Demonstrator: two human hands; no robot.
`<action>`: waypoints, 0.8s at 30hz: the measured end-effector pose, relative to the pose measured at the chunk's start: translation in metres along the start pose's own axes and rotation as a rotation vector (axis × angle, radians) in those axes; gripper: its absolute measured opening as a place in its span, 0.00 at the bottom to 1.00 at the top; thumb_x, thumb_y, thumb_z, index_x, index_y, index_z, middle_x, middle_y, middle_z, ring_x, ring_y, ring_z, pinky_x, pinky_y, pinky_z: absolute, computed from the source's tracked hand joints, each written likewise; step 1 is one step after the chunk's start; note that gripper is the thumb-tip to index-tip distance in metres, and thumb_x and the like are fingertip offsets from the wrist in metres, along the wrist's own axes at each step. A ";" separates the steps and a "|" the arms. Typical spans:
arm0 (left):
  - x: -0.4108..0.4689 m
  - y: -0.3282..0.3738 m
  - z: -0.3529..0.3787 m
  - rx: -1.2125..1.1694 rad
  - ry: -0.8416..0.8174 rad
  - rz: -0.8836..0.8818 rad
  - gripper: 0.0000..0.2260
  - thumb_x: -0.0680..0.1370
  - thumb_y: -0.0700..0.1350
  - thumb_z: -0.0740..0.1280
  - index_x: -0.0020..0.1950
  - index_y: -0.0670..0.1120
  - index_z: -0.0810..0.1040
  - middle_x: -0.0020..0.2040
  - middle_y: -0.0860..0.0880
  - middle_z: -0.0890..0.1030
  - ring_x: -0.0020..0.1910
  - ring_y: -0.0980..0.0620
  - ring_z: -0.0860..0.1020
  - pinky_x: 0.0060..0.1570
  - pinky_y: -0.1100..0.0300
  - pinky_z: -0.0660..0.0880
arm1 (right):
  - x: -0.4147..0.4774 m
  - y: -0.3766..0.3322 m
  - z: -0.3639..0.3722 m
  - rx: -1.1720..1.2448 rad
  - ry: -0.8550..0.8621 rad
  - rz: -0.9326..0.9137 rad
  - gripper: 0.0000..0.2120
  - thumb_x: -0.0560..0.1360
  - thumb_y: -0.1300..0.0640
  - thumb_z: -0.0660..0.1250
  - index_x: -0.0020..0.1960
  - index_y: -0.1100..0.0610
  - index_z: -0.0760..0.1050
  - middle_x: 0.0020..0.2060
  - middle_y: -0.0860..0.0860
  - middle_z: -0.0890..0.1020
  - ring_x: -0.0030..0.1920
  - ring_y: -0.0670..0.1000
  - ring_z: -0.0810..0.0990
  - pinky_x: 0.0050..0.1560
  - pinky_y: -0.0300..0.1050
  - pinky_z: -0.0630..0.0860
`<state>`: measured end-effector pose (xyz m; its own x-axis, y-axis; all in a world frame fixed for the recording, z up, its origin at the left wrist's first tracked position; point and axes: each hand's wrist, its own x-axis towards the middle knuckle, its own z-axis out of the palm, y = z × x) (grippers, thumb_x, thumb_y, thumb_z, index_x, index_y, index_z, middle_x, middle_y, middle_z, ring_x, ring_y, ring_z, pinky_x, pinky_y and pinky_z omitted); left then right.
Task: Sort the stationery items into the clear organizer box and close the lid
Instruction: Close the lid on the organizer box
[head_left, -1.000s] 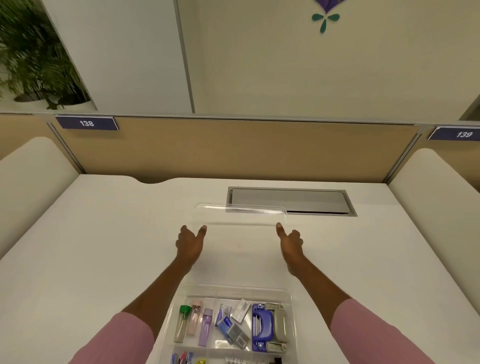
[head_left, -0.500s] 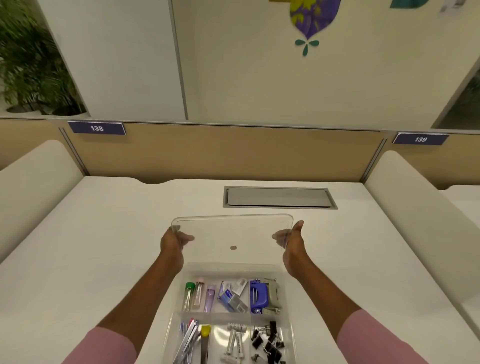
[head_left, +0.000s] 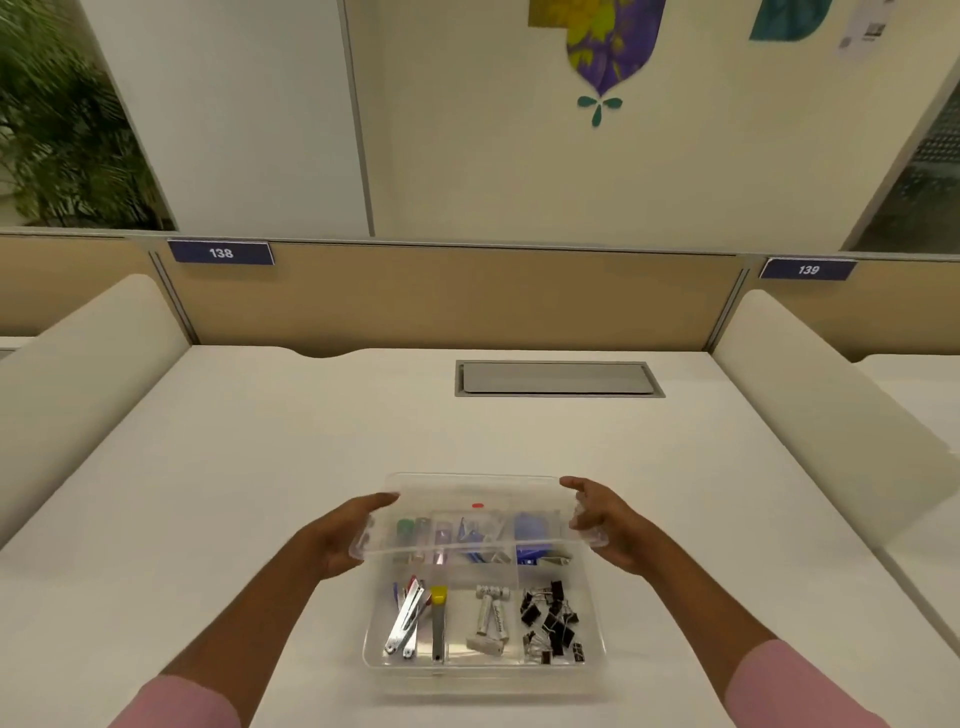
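Near centre of white desk (head_left: 260, 467): clear organizer box (head_left: 485, 670) sat open-topped, compartments already filled. Near row, left to right: metal clips or cutters (head_left: 405, 621), yellow-capped utility knife (head_left: 439, 621), white correction tapes (head_left: 491, 618), black binder clips (head_left: 553, 626). Far row blurred behind the lid: tubes, small packets, blue hole punch (head_left: 532, 540).

Clear lid (head_left: 478, 517) held above far half of box, tilted, near edge raised, not yet seated. Left hand (head_left: 340, 535) clamped on left short edge, thumb on top, fingers curled under. Right hand (head_left: 605, 525) likewise pinched right short edge, fingers wrapped around the rim.

Handling, judged: thin moulded plastic, light, fairly stiff but likely to flex across the long span; smooth, so slippery under loose fingers. Could crack at corners if forced. Grip at both short ends looked right; kept it level and left rims free for lining up. Press down near corners, not the middle.

Versus half a second earlier: lid then hung beyond far wall of box, over bare desk, more upright. Since pulled toward the near side and lowered, now overlapping the far row. Both hands kept the same end grips. Box contents unchanged. Camera pitched down, more of near row visible.
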<state>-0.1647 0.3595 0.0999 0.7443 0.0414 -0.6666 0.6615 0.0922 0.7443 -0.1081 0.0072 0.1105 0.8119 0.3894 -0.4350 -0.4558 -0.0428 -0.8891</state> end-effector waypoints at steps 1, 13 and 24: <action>0.001 -0.008 0.000 0.014 0.005 0.020 0.23 0.78 0.54 0.64 0.69 0.43 0.69 0.59 0.46 0.71 0.60 0.46 0.72 0.58 0.52 0.68 | -0.005 0.004 0.002 -0.078 0.006 0.030 0.35 0.63 0.71 0.64 0.69 0.58 0.64 0.48 0.53 0.71 0.43 0.47 0.77 0.37 0.38 0.73; -0.011 -0.076 0.014 0.290 0.142 0.149 0.22 0.81 0.48 0.61 0.72 0.45 0.59 0.64 0.41 0.72 0.60 0.43 0.74 0.61 0.48 0.73 | -0.034 0.066 0.022 -0.442 0.135 -0.020 0.35 0.73 0.62 0.69 0.73 0.54 0.53 0.61 0.51 0.72 0.54 0.45 0.76 0.43 0.36 0.76; -0.005 -0.090 0.040 0.578 0.432 0.160 0.21 0.80 0.48 0.62 0.71 0.42 0.64 0.66 0.36 0.68 0.63 0.37 0.71 0.62 0.48 0.70 | -0.046 0.101 0.019 -0.527 0.278 -0.115 0.31 0.74 0.66 0.64 0.73 0.55 0.56 0.65 0.50 0.72 0.58 0.50 0.73 0.55 0.45 0.76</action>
<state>-0.2245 0.3115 0.0381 0.8121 0.4091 -0.4161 0.5795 -0.4820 0.6571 -0.1983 0.0026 0.0437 0.9425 0.1662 -0.2900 -0.1755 -0.4923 -0.8526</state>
